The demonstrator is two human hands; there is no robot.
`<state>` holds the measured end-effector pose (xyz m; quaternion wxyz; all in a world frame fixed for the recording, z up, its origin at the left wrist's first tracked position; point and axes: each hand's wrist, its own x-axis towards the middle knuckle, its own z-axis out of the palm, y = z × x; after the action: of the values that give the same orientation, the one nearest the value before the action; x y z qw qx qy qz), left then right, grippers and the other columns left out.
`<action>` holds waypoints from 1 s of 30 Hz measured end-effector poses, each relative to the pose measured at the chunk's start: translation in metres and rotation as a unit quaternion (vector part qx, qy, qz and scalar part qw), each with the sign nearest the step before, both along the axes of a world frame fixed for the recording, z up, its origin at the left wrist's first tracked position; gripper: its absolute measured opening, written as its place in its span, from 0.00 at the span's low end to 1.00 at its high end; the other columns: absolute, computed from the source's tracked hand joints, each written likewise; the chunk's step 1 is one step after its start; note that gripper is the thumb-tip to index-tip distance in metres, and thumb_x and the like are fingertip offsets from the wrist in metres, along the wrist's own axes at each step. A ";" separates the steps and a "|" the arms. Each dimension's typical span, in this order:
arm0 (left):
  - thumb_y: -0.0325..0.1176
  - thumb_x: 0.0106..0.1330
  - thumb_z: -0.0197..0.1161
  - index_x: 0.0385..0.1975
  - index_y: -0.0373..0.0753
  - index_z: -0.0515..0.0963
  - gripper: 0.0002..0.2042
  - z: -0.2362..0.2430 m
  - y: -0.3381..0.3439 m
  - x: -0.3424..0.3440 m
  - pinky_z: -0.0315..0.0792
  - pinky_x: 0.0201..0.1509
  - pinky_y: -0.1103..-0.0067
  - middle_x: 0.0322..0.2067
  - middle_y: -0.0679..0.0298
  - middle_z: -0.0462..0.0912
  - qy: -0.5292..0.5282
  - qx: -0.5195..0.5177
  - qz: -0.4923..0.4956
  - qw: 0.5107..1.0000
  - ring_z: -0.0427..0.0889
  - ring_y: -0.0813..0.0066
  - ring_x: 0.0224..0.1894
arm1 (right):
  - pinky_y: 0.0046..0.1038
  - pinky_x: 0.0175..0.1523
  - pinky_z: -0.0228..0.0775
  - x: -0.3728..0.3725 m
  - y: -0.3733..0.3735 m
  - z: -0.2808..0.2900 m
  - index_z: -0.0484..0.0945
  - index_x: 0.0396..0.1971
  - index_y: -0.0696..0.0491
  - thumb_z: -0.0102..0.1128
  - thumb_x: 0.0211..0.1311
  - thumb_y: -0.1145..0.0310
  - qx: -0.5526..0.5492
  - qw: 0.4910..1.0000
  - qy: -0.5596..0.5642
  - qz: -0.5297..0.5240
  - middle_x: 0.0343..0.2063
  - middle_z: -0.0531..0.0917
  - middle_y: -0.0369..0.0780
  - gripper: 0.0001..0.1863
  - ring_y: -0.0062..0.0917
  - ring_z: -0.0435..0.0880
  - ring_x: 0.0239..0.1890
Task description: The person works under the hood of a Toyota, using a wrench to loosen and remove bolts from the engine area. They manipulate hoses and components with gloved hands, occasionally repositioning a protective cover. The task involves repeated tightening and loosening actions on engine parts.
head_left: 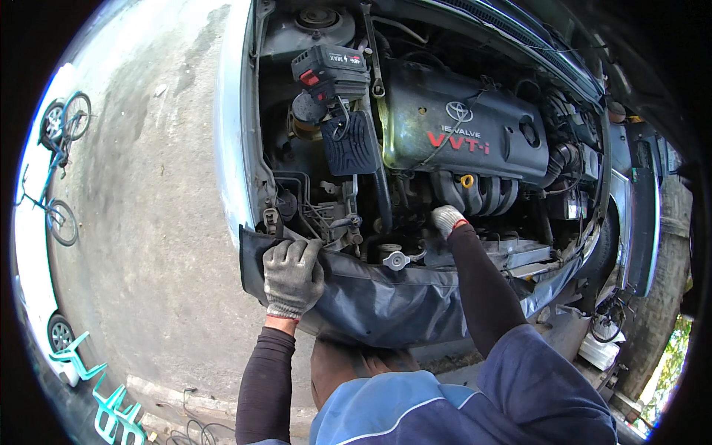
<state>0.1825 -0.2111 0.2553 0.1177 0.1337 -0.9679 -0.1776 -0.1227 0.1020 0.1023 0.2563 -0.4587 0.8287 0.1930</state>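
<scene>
Draped along front edge of open engine bay, lower centre of frame: glossy black vinyl sheet point(386, 300), long axis left to right, right end curving up toward right of frame. On its left end: left hand point(293, 278) in grey knit glove, fingers curled down; gripping or just resting, can't tell. At centre: right hand point(449, 220) in pale knit glove, pointing up-frame into bay, just below black plastic engine cover point(475, 122); fingertips hidden, open or closed can't tell. Cover long axis left to right, right end slightly lower. Upper left of bay: black battery pack with red latch point(331, 68), beside long metal bar point(374, 55) running top to bottom. Left of frame: stained grey concrete floor point(170, 222), blue bicycle point(55, 174), white car point(33, 274). Lower left: teal plastic chairs point(110, 408).
</scene>
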 end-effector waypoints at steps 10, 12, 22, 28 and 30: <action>0.30 0.53 0.68 0.49 0.44 0.83 0.20 0.000 0.002 0.001 0.70 0.58 0.60 0.42 0.61 0.83 -0.002 0.017 0.003 1.000 0.80 0.56 0.50 | 0.44 0.61 0.78 0.016 -0.017 0.004 0.89 0.44 0.56 0.61 0.62 0.61 0.030 0.945 -0.027 -0.323 0.49 0.88 0.54 0.17 0.49 0.86 0.56; 0.30 0.53 0.68 0.50 0.44 0.83 0.20 0.000 0.001 0.001 0.70 0.58 0.60 0.42 0.61 0.83 -0.003 0.020 0.003 1.000 0.80 0.56 0.50 | 0.44 0.62 0.77 0.023 -0.014 0.016 0.88 0.45 0.54 0.60 0.62 0.60 -0.024 0.920 -0.028 -0.391 0.50 0.88 0.53 0.18 0.49 0.85 0.58; 0.31 0.52 0.68 0.50 0.45 0.82 0.21 -0.002 0.001 0.001 0.72 0.57 0.61 0.40 0.64 0.82 0.004 0.001 0.002 1.000 0.80 0.60 0.49 | 0.40 0.62 0.78 0.016 -0.006 0.002 0.90 0.39 0.55 0.60 0.61 0.67 -0.002 0.971 -0.031 -0.238 0.47 0.88 0.50 0.13 0.45 0.85 0.56; 0.31 0.52 0.68 0.49 0.45 0.82 0.21 -0.002 0.002 0.002 0.72 0.57 0.61 0.40 0.64 0.82 0.004 0.000 0.005 1.000 0.80 0.60 0.49 | 0.44 0.59 0.78 0.029 -0.016 0.013 0.88 0.43 0.56 0.58 0.61 0.68 -0.018 0.926 -0.044 -0.374 0.47 0.87 0.53 0.15 0.47 0.85 0.55; 0.31 0.52 0.68 0.49 0.45 0.82 0.21 -0.002 0.002 0.002 0.72 0.57 0.61 0.40 0.64 0.82 0.009 0.003 0.007 1.000 0.80 0.60 0.49 | 0.42 0.59 0.78 0.029 -0.016 0.013 0.89 0.40 0.55 0.59 0.61 0.68 -0.088 0.912 0.015 -0.399 0.47 0.87 0.52 0.13 0.46 0.85 0.55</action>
<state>0.1846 -0.2092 0.2534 0.1273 0.1397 -0.9652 -0.1809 -0.0934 0.0864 0.1157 0.2578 -0.1072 0.9602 0.0080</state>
